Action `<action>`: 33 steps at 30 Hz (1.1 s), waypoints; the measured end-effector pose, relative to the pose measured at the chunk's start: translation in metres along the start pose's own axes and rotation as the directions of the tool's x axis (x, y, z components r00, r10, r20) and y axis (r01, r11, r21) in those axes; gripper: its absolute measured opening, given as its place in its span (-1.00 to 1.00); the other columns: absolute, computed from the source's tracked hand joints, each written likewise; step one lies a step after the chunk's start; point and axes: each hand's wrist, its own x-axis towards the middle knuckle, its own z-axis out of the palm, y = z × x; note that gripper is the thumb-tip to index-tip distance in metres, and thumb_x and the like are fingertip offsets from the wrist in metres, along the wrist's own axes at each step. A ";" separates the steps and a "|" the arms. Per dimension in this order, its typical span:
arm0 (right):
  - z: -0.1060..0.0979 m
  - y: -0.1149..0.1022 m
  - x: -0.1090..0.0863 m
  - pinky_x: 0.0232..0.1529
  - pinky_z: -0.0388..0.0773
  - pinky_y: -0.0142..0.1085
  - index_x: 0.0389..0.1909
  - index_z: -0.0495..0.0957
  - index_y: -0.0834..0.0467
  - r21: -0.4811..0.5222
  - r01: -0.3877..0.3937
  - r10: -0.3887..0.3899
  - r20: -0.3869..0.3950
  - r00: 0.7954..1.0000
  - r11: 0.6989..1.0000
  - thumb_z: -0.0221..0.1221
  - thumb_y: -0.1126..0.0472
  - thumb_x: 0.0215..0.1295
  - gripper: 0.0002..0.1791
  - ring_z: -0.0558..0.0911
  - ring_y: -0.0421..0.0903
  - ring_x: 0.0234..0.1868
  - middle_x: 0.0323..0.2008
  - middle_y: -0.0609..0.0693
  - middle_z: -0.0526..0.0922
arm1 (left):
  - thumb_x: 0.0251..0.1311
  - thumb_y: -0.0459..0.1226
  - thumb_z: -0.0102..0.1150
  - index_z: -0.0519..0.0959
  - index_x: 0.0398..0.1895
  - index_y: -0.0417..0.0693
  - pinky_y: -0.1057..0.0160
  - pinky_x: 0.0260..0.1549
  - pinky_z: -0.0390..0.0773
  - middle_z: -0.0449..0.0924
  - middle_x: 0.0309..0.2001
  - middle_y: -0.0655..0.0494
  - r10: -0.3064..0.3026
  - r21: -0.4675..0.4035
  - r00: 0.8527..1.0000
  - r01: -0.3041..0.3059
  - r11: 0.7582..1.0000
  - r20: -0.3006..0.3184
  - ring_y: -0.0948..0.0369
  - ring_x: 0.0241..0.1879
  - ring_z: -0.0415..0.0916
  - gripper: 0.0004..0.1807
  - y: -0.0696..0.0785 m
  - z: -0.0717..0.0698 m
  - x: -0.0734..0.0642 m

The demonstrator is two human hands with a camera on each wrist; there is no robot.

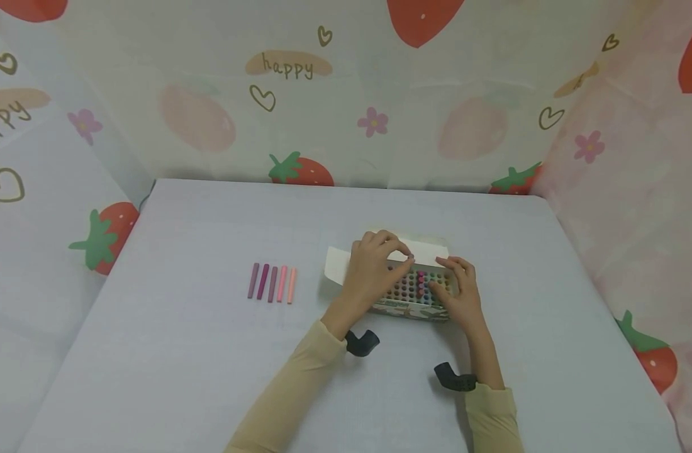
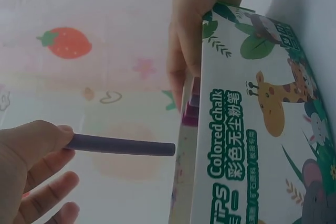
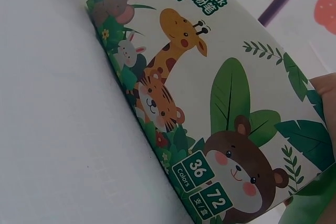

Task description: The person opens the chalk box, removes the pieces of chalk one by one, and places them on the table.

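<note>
A purple chalk stick (image 2: 123,145) is pinched between the thumb and fingers of my left hand (image 1: 371,267), which is above the box in the head view. The chalk's free end points toward the box's upper edge in the left wrist view. The chalk box (image 1: 409,311) stands with its lid up, holding rows of many-coloured sticks; a few pink ones (image 1: 421,284) stick up higher. My right hand (image 1: 463,296) rests over the box's right end, thumb and fingers spread apart. Printed animals cover the box's front (image 3: 210,103).
Several pink and purple chalk sticks (image 1: 271,283) lie in a row on the white table (image 1: 170,352), left of the box. A white box flap (image 1: 336,264) sticks out to the left. Strawberry-printed cloth (image 1: 346,126) hangs behind and at both sides.
</note>
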 end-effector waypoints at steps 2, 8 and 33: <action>0.000 0.000 0.000 0.22 0.06 0.24 0.18 0.39 0.08 -0.002 0.004 -0.004 -0.004 1.000 1.000 0.25 0.24 0.13 -0.45 0.16 0.16 0.31 0.24 0.15 0.15 | 0.10 -0.06 0.23 0.63 -0.36 0.15 0.14 -0.19 0.40 0.54 -0.22 0.25 -0.004 -0.007 1.000 0.004 1.000 -0.007 0.19 -0.16 0.43 -0.87 -0.002 -0.003 -0.002; 0.001 0.002 0.000 0.23 0.06 0.22 0.18 0.39 0.09 0.000 0.010 -0.010 -0.008 1.000 1.000 0.26 0.25 0.12 -0.45 0.17 0.15 0.30 0.23 0.15 0.16 | 0.07 -0.09 0.27 0.63 -0.38 0.14 0.11 -0.20 0.39 0.55 -0.24 0.24 -0.017 -0.088 0.998 0.012 0.996 -0.053 0.18 -0.20 0.43 -0.89 -0.007 -0.014 -0.006; 0.000 0.001 0.000 0.22 0.05 0.24 0.19 0.38 0.08 0.002 0.001 -0.001 0.008 1.000 1.000 0.25 0.23 0.14 -0.44 0.15 0.17 0.32 0.25 0.15 0.14 | 0.05 -0.21 0.30 0.63 -0.33 0.02 0.05 -0.14 0.25 0.55 -0.18 0.14 -0.107 -0.342 0.966 0.021 0.940 -0.235 0.15 -0.16 0.38 -0.88 -0.055 -0.060 -0.022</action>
